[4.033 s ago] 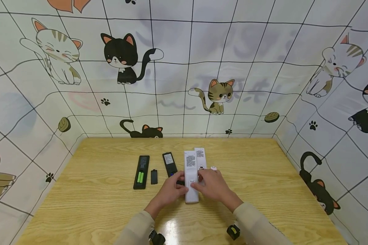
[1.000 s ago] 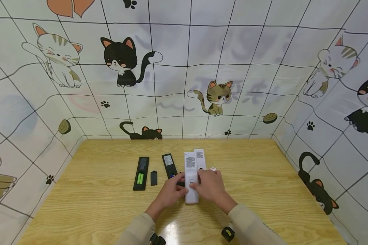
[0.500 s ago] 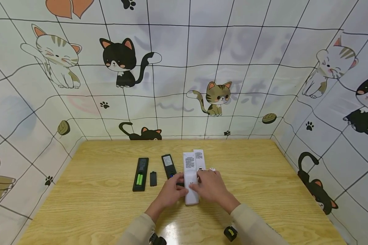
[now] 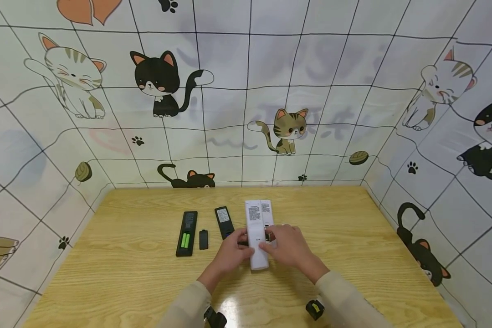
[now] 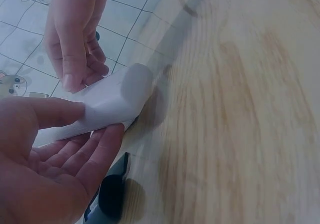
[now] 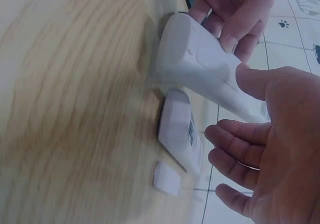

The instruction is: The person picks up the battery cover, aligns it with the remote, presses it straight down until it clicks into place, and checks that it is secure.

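Note:
A white remote control (image 4: 254, 228) lies back side up in front of me, its printed label at the far end. My left hand (image 4: 230, 251) holds it by the left edge; in the left wrist view the thumb is on top and the fingers (image 5: 102, 151) curl under its side. My right hand (image 4: 291, 246) is at the right edge. In the right wrist view its thumb (image 6: 254, 82) overlaps the remote while the other fingers hang apart, loosely bent. A second white remote (image 4: 266, 207) lies to the right, partly hidden by the held remote and my right hand.
A black remote (image 4: 187, 233) with two green batteries (image 4: 185, 240) lies left, beside a small black battery cover (image 4: 203, 239). Another black remote (image 4: 223, 221) is partly behind my left hand. A small white piece (image 6: 166, 178) lies near the second white remote. Cat-printed cloth (image 4: 229, 114) surrounds the table.
The held white remote has shifted slightly away from me and right, and turned a little. My right hand has moved slightly right. The other remotes stay put.

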